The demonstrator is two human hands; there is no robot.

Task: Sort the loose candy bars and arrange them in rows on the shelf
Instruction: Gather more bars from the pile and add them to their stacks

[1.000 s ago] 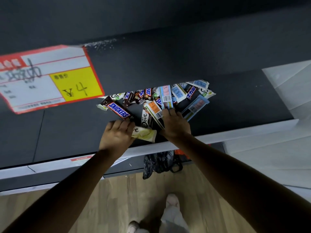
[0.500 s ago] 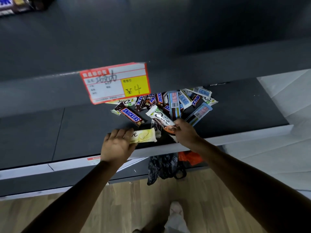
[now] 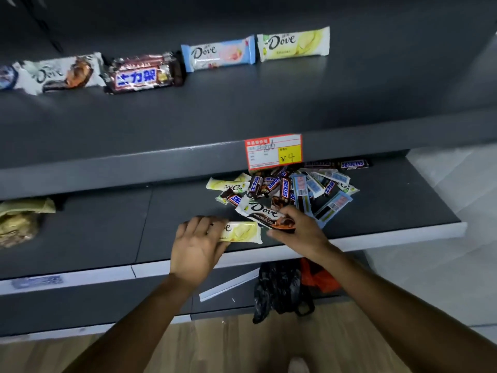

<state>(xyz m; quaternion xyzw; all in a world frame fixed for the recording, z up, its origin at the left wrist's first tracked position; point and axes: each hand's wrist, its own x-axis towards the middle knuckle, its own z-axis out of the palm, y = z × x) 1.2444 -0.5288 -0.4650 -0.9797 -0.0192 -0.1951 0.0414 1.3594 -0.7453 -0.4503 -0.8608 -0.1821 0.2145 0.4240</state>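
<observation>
Two bars lying crosswise, one per hand.
My right hand [image 3: 298,232] pinches white-brown Dove bar [image 3: 262,212]; left hand [image 3: 196,243] fingers flat on yellow Dove bar [image 3: 242,232].

The fingers of the left hand [image 3: 197,246] cover the left end of the pale yellow glossy-wrapped Dove bar [image 3: 240,232], and part of its lettering is obscured. The right hand [image 3: 301,232] pinches and conceals the right end of the white-and-brown Dove bar [image 3: 262,214]. The heap of loose candy bars [image 3: 285,188] overlaps itself. Its rear is masked by the red-and-yellow paper price tag [image 3: 274,152], whose small print is illegible. On the dark grey upper shelf [image 3: 242,109], the leftmost blue-and-white wrapper [image 3: 4,76] is cut by the frame edge. A crumpled yellowish bag [image 3: 18,222] is cropped at left, contents indeterminate. A black plastic bag [image 3: 279,289] lies partly hidden beneath the lower shelf's white front edge [image 3: 390,236].
</observation>
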